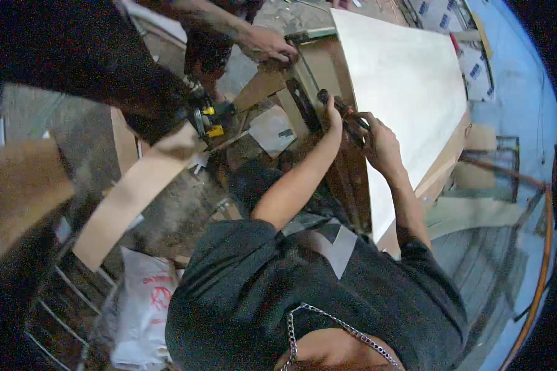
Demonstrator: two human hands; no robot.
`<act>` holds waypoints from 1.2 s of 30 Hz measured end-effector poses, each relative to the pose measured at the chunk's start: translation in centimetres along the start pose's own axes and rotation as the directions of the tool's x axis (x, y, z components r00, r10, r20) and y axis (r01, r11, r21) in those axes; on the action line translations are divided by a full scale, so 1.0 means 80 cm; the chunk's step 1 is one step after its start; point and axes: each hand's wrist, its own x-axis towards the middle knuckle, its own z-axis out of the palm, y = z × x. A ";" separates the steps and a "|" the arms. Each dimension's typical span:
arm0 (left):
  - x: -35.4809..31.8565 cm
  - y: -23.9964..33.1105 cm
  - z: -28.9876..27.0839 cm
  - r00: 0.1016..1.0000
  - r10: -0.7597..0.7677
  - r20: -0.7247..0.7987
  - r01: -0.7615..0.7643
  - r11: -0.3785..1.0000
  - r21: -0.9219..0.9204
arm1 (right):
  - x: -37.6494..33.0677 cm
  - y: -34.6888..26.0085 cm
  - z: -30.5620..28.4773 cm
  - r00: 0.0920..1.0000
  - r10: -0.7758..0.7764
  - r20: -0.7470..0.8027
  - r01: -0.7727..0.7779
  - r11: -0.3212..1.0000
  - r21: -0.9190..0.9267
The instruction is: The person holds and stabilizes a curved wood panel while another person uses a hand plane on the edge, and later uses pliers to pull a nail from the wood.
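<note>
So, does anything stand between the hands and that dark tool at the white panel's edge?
Nothing visible: left hand and right hand are both on the dark tool at the white panel. A co-worker's hand rests farther along the wooden frame, apart.

A white plastic bag (143,303) with red print lies crumpled on the floor, well below and to the left of both hands, beside a wire rack.

White sheets (476,68) with small blue printed marks lie at the top right, well above and to the right of the right hand (382,145), past the far edge of the big pale panel. More of the same white wrapping with blue marks (432,13) shows at the top edge, above that hand.

No screens or signs show. The print on all of them is too blurred to make out.
</note>
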 end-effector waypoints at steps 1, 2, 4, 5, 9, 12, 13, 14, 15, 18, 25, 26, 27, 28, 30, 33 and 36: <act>-0.015 -0.001 -0.008 1.000 -0.013 -0.014 0.016 0.986 0.165 | -0.011 0.002 0.000 1.000 0.026 0.008 -0.026 0.999 0.023; -0.029 -0.002 -0.018 0.992 -0.126 0.005 0.123 0.972 0.201 | -0.024 0.004 -0.001 0.999 0.050 0.019 -0.051 0.998 0.045; -0.057 -0.008 -0.039 0.940 -0.307 -0.150 0.337 0.907 0.254 | -0.047 0.013 -0.003 0.993 0.099 0.061 -0.103 0.993 0.060; -0.068 -0.010 -0.047 0.915 -0.345 -0.207 0.393 0.876 0.279 | -0.053 0.019 -0.005 0.988 0.125 0.086 -0.129 0.990 0.052; -0.109 0.005 -0.060 0.880 -0.475 -0.024 0.440 0.793 0.420 | -0.082 0.049 -0.011 0.974 0.217 0.070 -0.220 0.975 0.029; -0.137 0.053 -0.026 0.357 -0.388 0.849 -0.088 0.891 0.445 | -0.090 0.068 0.003 0.969 0.246 0.031 -0.248 0.964 0.093; -0.147 0.071 -0.008 0.119 -0.372 0.921 -0.366 0.845 0.389 | -0.097 0.071 0.009 0.966 0.258 0.018 -0.258 0.960 0.109; -0.129 0.092 0.030 -0.133 -0.458 0.879 -0.720 0.654 0.232 | -0.096 0.073 0.017 0.975 0.216 -0.048 -0.197 0.947 0.252; -0.118 0.109 0.068 -0.330 -0.589 0.738 -0.909 0.408 -0.081 | -0.101 0.072 0.024 0.957 0.283 -0.059 -0.262 0.936 0.236; -0.133 0.116 0.111 -0.008 -0.850 0.527 -0.993 0.067 0.093 | -0.103 0.066 0.043 0.924 0.338 -0.176 -0.273 0.909 0.315; -0.136 0.097 0.077 0.008 -0.809 0.588 -0.983 0.102 0.153 | -0.111 0.016 0.091 0.756 0.545 -0.363 -0.218 0.732 0.646; -0.139 0.093 0.068 -0.046 -0.781 0.623 -0.971 0.180 0.155 | -0.107 0.008 0.103 0.771 0.561 -0.301 -0.201 0.663 0.721; -0.137 0.095 0.065 0.018 -0.856 0.516 -0.970 0.110 0.217 | -0.111 -0.004 0.118 0.723 0.607 -0.330 -0.186 0.631 0.753; -0.137 0.096 0.062 0.065 -0.906 0.419 -0.980 0.021 0.196 | -0.115 -0.017 0.133 0.710 0.662 -0.242 -0.237 0.548 0.803; -0.135 0.106 0.061 0.128 -0.965 0.227 -0.990 -0.111 0.084 | -0.108 -0.043 0.157 0.704 0.678 -0.213 -0.263 0.527 0.808; -0.120 0.114 0.076 0.358 -0.931 -0.067 -0.921 -0.341 -0.188 | -0.106 -0.056 0.161 0.742 0.626 -0.239 -0.063 0.420 0.905; -0.097 0.128 0.086 0.522 -0.805 -0.283 -0.823 -0.389 -0.413 | -0.106 -0.080 0.157 0.864 0.473 -0.172 -0.009 0.356 0.934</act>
